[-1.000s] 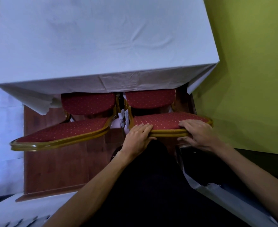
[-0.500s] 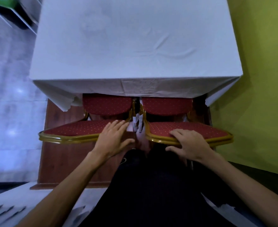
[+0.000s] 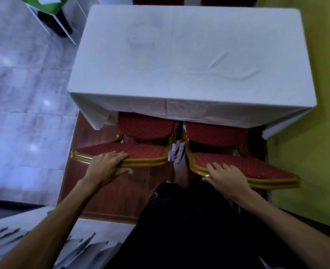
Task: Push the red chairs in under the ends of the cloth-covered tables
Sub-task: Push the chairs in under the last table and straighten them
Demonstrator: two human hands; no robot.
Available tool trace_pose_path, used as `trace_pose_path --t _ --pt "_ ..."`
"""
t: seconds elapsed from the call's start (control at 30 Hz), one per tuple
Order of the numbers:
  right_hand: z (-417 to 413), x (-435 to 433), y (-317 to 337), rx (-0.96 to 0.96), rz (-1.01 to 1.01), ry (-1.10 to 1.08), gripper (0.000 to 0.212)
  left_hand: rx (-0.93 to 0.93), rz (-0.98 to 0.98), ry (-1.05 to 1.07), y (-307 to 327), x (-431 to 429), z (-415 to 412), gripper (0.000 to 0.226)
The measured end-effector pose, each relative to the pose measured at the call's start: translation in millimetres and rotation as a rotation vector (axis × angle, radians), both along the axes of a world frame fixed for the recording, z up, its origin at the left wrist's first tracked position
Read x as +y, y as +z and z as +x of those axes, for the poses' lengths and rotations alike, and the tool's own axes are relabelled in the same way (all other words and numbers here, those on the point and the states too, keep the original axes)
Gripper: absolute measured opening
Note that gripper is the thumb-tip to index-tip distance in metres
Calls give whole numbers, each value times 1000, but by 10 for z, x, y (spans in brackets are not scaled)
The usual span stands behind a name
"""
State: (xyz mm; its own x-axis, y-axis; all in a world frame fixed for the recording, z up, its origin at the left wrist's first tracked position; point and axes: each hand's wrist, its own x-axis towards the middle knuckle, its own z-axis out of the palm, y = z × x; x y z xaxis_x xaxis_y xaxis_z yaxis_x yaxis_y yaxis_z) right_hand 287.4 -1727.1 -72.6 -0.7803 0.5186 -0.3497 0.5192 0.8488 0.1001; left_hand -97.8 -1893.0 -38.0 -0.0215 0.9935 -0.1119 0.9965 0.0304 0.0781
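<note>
Two hands had split up. The left hand (image 3: 106, 166) had just crossed over to the left red chair (image 3: 140, 150), fingers (image 3: 119, 155) clamped over its gold top edge, thumb below. A second before, it had shared the right red chair (image 3: 257, 167), which the right hand (image 3: 228, 177) gripped the same way. Both seats sat partly under the cloth-covered worktop (image 3: 179, 65), ready, I think, for one push together.

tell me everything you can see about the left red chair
The left chair has dotted red padding in a gold-coloured frame. Its seat is partly under the white tablecloth, its back toward the person. It stands on reddish wood flooring, close beside the right chair. The left hand grips the back's top rail.
</note>
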Motion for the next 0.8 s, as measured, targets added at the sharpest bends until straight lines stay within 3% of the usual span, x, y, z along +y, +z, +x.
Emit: trace_pose_path --t 0.8 --pt "203 74 -142 107 144 131 47 -4 34 45 -73 -147 71 85"
